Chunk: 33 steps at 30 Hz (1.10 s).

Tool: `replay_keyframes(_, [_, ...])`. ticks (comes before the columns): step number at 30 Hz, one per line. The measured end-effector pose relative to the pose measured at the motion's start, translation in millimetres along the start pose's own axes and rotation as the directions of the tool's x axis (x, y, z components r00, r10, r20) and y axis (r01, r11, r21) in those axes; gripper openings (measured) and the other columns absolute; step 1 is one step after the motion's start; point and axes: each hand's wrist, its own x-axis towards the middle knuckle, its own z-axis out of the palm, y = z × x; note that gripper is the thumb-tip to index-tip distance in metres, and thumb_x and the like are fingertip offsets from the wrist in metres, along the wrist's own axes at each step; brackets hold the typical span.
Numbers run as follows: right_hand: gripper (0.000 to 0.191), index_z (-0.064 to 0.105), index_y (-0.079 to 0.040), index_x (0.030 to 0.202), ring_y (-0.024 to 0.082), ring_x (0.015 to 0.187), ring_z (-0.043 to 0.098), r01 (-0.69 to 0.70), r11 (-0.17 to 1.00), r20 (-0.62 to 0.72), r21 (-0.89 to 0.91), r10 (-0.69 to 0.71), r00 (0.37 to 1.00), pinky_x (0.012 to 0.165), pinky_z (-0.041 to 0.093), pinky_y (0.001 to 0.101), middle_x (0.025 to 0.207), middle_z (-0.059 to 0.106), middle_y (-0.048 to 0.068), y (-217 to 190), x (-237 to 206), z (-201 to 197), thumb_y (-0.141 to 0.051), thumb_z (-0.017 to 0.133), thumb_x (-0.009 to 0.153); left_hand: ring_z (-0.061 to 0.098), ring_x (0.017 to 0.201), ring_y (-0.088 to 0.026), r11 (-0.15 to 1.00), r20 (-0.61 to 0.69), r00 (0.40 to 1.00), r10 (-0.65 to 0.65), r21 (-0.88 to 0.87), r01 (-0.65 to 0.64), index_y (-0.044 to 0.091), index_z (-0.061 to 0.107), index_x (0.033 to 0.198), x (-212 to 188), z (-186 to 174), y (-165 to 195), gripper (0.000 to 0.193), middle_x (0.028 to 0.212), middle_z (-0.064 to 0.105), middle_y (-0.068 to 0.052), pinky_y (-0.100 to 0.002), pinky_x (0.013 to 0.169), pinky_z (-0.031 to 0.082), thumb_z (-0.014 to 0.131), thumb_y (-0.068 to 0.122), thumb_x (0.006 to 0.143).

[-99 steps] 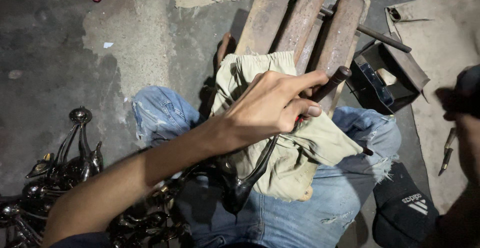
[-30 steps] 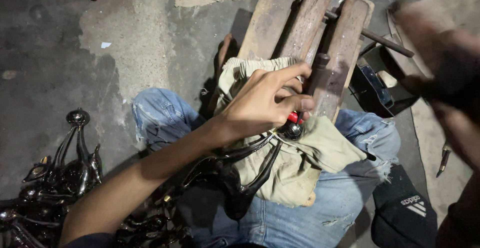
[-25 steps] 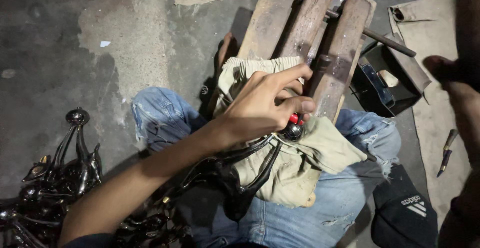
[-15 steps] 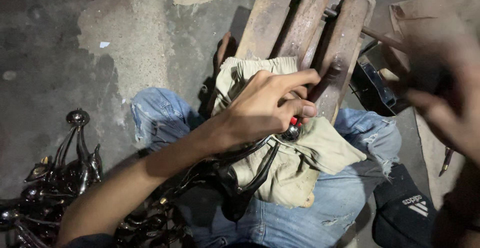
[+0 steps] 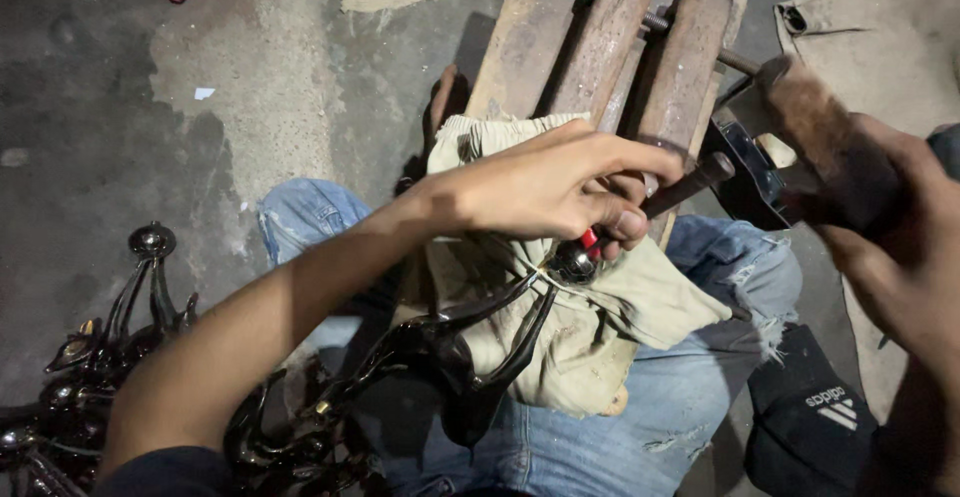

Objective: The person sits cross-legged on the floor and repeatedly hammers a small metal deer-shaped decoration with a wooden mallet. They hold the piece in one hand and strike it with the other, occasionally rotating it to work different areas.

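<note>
The left hand [image 5: 560, 192] is pinching a thin metal rod [image 5: 685, 185] over a dark curved ornament [image 5: 470, 347]. The right hand [image 5: 890, 247] is gripping a blurred mallet [image 5: 815, 122].

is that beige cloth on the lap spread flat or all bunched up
Bunched up. The beige cloth lies in folds and creases over the jeans, one end tucked under the left hand.

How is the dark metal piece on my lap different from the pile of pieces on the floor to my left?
The metal piece on the lap lies alone on a beige cloth, and the left hand presses a small tool to its round end; the pile on the floor lies tangled and untouched on bare concrete. Both are dark, glossy, curved metal with knob ends.
</note>
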Motion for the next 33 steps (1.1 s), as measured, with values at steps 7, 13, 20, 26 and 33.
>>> replay_keyframes(7, [0.060, 0.045, 0.003, 0.143, 0.024, 0.108, 0.065, -0.080, 0.992, -0.251, 0.101, 0.103, 0.962, 0.091, 0.052, 0.0303, 0.124, 0.063, 0.021, -9.2, -17.8, 15.3, 0.002, 0.074, 0.090, 0.076, 0.103, -0.022, 0.996, 0.096, 0.991, 0.091, -0.026, -0.089, 0.001, 0.047, 0.149, 7.6, -5.6, -11.5, 0.055, 0.124, 0.073, -0.023, -0.036, 0.089, 0.065, 0.065, 0.007, 0.098])
replay_keyframes(13, [0.044, 0.061, 0.010, 0.130, 0.038, 0.099, 0.070, -0.351, 0.935, -0.130, -0.048, 0.342, 0.931, 0.087, 0.056, 0.0434, 0.112, 0.070, 0.025, -3.8, -17.0, 14.7, -0.005, 0.076, 0.092, 0.079, 0.109, -0.023, 0.985, 0.118, 0.993, -0.028, -0.166, 0.048, 0.002, 0.044, 0.151, 1.8, -5.2, -27.0, 0.054, 0.119, 0.074, -0.018, -0.034, 0.090, 0.063, 0.054, 0.001, 0.098])
replay_keyframes(20, [0.047, 0.059, 0.005, 0.139, 0.035, 0.098, 0.069, -0.177, 0.983, -0.124, 0.047, 0.181, 0.976, 0.086, 0.054, 0.0423, 0.113, 0.069, 0.023, 16.7, -12.2, 12.9, -0.006, 0.072, 0.095, 0.080, 0.094, -0.017, 0.991, 0.010, 0.997, -0.074, 0.113, 0.073, 0.004, 0.052, 0.144, -0.2, 0.6, -19.5, 0.052, 0.101, 0.080, -0.011, -0.031, 0.078, 0.066, 0.067, 0.009, 0.094])
replay_keyframes(26, [0.048, 0.055, 0.005, 0.142, 0.036, 0.106, 0.065, -0.187, 0.982, -0.102, 0.014, 0.188, 0.977, 0.091, 0.050, 0.0437, 0.122, 0.065, 0.024, 17.7, -11.3, 7.8, -0.001, 0.066, 0.096, 0.082, 0.080, -0.014, 0.989, -0.054, 0.989, -0.135, -0.063, 0.131, 0.003, 0.058, 0.127, -17.5, 1.1, 4.3, 0.028, 0.092, 0.081, -0.011, -0.028, 0.071, 0.070, 0.054, 0.004, 0.099])
replay_keyframes(33, [0.049, 0.049, 0.005, 0.146, 0.037, 0.116, 0.060, -0.067, 0.994, 0.057, -0.081, 0.072, 0.996, 0.097, 0.046, 0.0453, 0.132, 0.059, 0.025, 0.4, 8.7, 3.0, 0.004, 0.059, 0.098, 0.082, 0.081, -0.011, 0.996, -0.213, 0.975, -0.062, 0.047, 0.073, 0.004, 0.055, 0.130, -27.4, 8.0, 11.2, 0.043, 0.095, 0.080, -0.011, -0.027, 0.068, 0.065, 0.038, -0.006, 0.093])
